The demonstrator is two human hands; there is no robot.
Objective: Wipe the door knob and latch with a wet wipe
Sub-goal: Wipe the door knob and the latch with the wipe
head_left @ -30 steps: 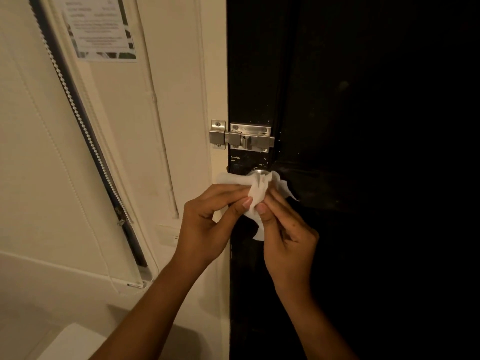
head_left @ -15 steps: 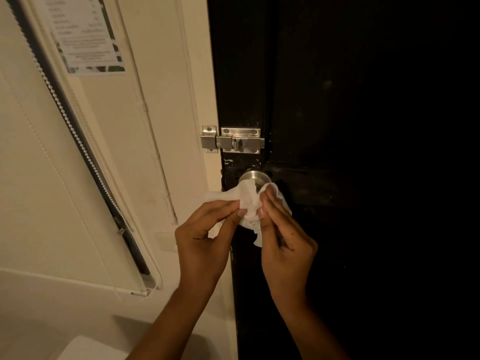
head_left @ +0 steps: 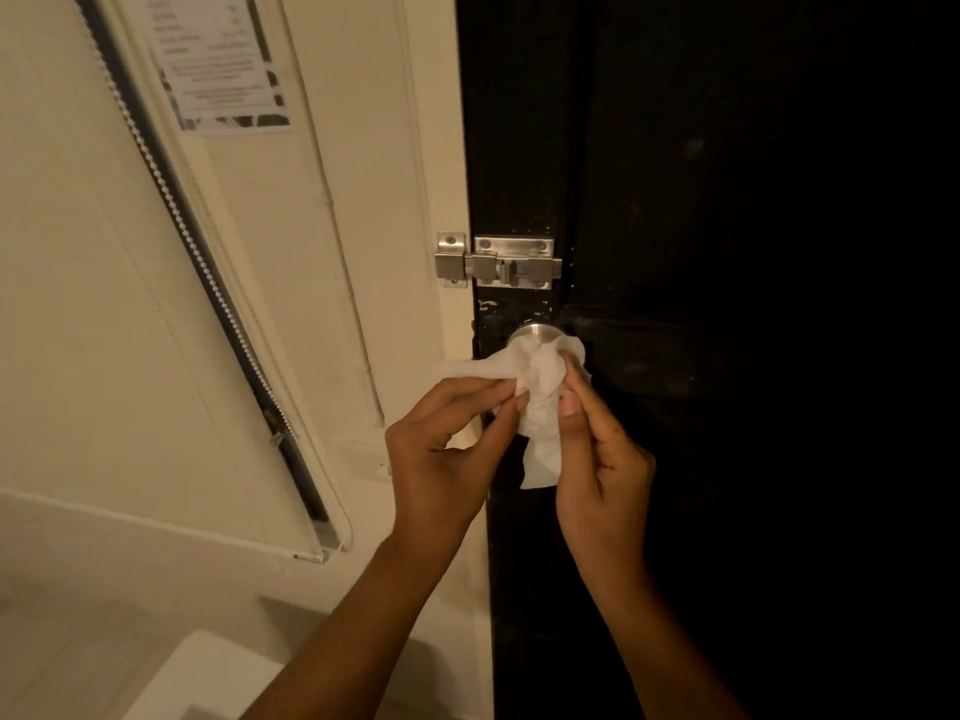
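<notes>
We held the white wet wipe (head_left: 540, 376) bunched between both hands, directly in front of the door knob (head_left: 535, 332). Our left hand (head_left: 441, 459) pinched the wipe's left portion between thumb and fingertips, with one flat corner of the sheet extending leftward over the cream door frame (head_left: 436, 148). Our right hand (head_left: 602, 465) pinched the crumpled middle of the wipe between thumb and forefinger; a loose tail hung down between the two hands. The wipe covered the lower front of the round metal knob, so only the knob's upper rim was visible; we could not tell whether the wipe pressed against it. The knob sat near the left edge of the black door (head_left: 727, 252). The steel slide-bolt latch (head_left: 498, 262) was mounted just above the knob, bridging the door's left edge and the frame, uncovered and apart from the wipe. A printed notice (head_left: 218, 59) hung on the wall at upper left.
</notes>
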